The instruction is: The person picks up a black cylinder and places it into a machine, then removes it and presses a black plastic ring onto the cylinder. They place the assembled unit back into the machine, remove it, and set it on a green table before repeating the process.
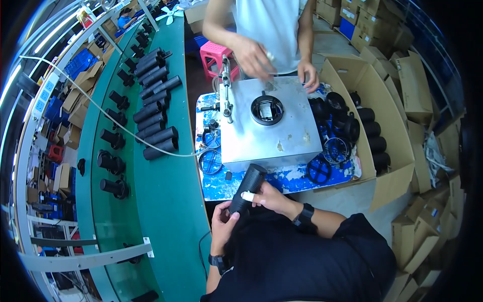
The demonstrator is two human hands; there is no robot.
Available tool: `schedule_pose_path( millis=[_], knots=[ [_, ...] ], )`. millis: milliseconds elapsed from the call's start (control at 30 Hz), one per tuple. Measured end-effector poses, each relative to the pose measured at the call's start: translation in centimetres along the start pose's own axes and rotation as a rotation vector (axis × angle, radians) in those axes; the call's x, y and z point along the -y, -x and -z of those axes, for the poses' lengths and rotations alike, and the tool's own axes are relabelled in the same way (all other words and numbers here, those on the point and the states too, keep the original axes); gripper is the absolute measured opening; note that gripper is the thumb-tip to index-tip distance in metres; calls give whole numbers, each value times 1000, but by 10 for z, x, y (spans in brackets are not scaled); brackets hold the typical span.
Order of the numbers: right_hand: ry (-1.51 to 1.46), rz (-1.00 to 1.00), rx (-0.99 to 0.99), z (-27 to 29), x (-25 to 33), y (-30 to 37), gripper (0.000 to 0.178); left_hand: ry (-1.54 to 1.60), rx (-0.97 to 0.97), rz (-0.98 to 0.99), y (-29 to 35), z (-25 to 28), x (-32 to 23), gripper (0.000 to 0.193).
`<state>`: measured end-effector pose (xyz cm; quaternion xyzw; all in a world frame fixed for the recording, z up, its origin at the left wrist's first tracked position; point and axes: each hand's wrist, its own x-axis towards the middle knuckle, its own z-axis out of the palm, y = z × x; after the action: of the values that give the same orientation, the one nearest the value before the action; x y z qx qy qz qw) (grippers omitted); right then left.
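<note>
A black cylinder with a finely perforated side (253, 177) is tilted in front of my body, its upper end close to the front edge of a metal box (236, 143). My left hand (223, 225) is closed round its lower end. Higher up, on its right side, my right hand (272, 198) grips it, with white tape on the thumb. On top of the metal box sits a round black ring-shaped part (255, 115) with a light piece inside. Across the box, a co-worker's hand (254, 56) is blurred; their other hand (308, 75) rests at the box's far edge.
To the left runs a green bench (173, 211) with rows of black cylinders (161, 138) and black bases (114, 187). A blue-and-white worktop (292, 185) carries black round grilles (319, 169) and a metal lever fixture (226, 90). A cardboard box (397, 166) at right holds more cylinders.
</note>
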<state>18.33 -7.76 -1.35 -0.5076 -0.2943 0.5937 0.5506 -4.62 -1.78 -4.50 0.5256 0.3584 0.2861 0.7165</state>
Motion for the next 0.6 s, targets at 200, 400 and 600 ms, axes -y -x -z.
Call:
schedule_pose_path(
  millis=[200,400,600],
  knots=[
    [279,184,-124,-1,8,0,45,41,23,-112,0,-8,-9,49],
    [312,469,-207,20,108,-3,40,62,94,-252,-24,-24,-47,46],
    [348,806,-530,126,192,-84,52,19,74,-225,-33,-20,-41,37]
  ],
)
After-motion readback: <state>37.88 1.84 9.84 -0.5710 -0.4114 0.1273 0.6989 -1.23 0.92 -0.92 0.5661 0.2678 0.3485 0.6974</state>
